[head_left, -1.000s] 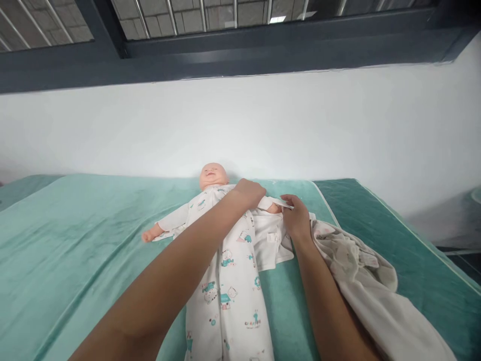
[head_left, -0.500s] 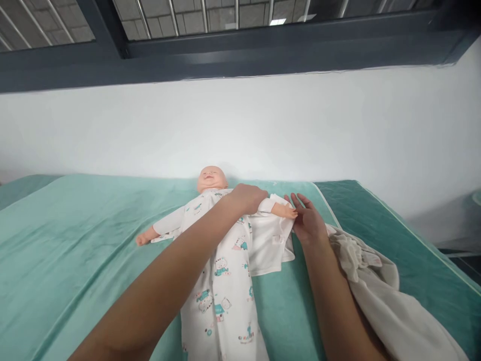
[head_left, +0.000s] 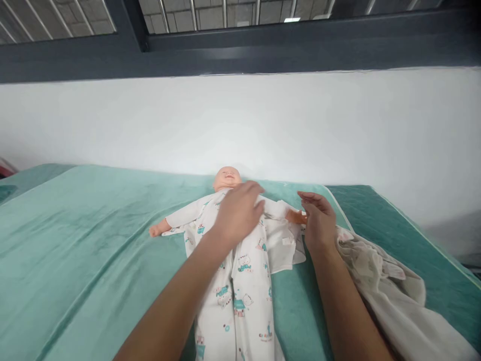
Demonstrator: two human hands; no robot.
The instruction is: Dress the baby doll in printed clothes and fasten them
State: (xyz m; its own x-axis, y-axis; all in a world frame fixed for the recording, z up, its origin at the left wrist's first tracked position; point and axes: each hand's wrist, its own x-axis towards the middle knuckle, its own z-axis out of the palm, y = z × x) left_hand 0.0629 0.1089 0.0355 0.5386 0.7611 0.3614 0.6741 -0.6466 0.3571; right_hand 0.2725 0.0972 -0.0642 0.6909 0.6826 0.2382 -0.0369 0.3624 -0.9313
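A baby doll (head_left: 228,176) lies on its back, its arms spread to both sides. It wears a white printed garment (head_left: 246,288) with long legs. My left hand (head_left: 240,210) rests over the doll's chest, its thumb apart from the fingers, hiding part of the garment. At the doll's hand (head_left: 296,216) on the right side is my right hand (head_left: 320,220), fingers drawn together with the thumb; anything between them is hidden. A white cloth flap (head_left: 282,245) of clothing spreads below that arm. The doll's other hand (head_left: 160,228) lies bare on the cover.
A teal cover (head_left: 93,240) lies under the doll, with a darker teal part (head_left: 398,225) at the right. Crumpled off-white cloth (head_left: 391,286) lies beside my right forearm. Behind are a white wall (head_left: 240,125) and a dark window frame (head_left: 240,52) with bars.
My left hand has moved from the doll's upper arm back over its chest. My right fingers, spread before, have drawn together. The whole view has shifted slightly.
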